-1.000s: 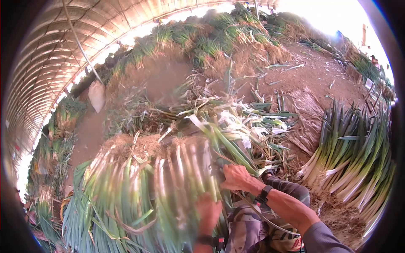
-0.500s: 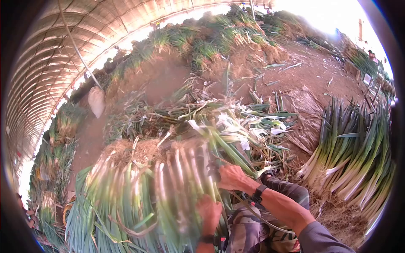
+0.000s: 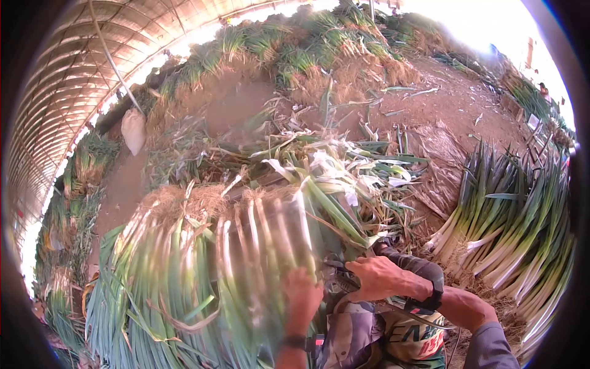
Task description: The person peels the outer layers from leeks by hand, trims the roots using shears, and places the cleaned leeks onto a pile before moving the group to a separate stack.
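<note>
A thick row of leeks [image 3: 178,264] lies in front of me, with tan roots at the far end and green leaves towards me. At the right end of the row, my left hand [image 3: 301,298] is closed around a leek [image 3: 302,224]; its fingers are slightly blurred. To its right, my right hand [image 3: 381,278] is closed on a dark handheld tool [image 3: 339,273] whose exact kind I cannot make out. A thin hose [image 3: 412,317] runs beneath that wrist.
Stripped leaves [image 3: 344,172] are heaped behind the row. More leeks [image 3: 504,221] lie on the right beside a crumpled brown sheet [image 3: 436,160]. Leek piles [image 3: 332,49] line the back. A pale bag-like bundle [image 3: 133,130] hangs by a pole at left.
My right hand and the dark tool have moved right and slightly down, away from the leek stems. My left hand stays at nearly the same place. The view has shifted slightly.
</note>
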{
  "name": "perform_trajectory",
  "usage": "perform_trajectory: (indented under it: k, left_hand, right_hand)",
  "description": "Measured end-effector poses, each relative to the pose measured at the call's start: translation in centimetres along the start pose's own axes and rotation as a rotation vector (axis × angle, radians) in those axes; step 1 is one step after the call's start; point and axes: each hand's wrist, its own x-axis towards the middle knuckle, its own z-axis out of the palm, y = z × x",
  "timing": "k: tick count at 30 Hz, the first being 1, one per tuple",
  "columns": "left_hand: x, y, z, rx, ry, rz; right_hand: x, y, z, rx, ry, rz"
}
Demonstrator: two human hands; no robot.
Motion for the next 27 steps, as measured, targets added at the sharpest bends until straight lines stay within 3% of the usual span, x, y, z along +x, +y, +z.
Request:
perform_trajectory:
  k: [2, 6, 10, 14, 19, 22, 27]
  left_hand:
    - [-1.0, -0.6, -0.1, -0.053, 0.099, 0.006]
    - [-3.6, -1.5, -0.8, -0.395, 0.260, -0.244]
    - [-4.0, -2.4, -1.1, -0.511, 0.207, -0.342]
    - [-3.1, -4.4, 1.0, -0.403, 0.049, -0.396]
    - [-1.8, -5.4, 2.9, -0.346, -0.116, -0.397]
    - [-1.1, -2.9, -0.5, -0.410, -0.174, -0.517]
    - [-0.7, -2.2, -1.6, -0.369, -0.216, -0.512]
  right_hand:
    - [0.2, 0.1, 0.8, -0.016, 0.024, -0.031]
    - [0.2, -0.8, 1.7, 0.030, -0.088, -0.062]
    - [-0.1, -1.9, 1.1, 0.046, -0.215, -0.073]
    - [0.3, -2.7, 1.0, 0.010, -0.248, -0.082]
    - [4.0, -2.2, 3.1, 0.000, -0.044, -0.121]
    - [6.1, -1.6, 4.0, -0.009, 0.027, -0.117]
    - [8.7, -1.3, 3.8, 0.001, 0.076, -0.067]
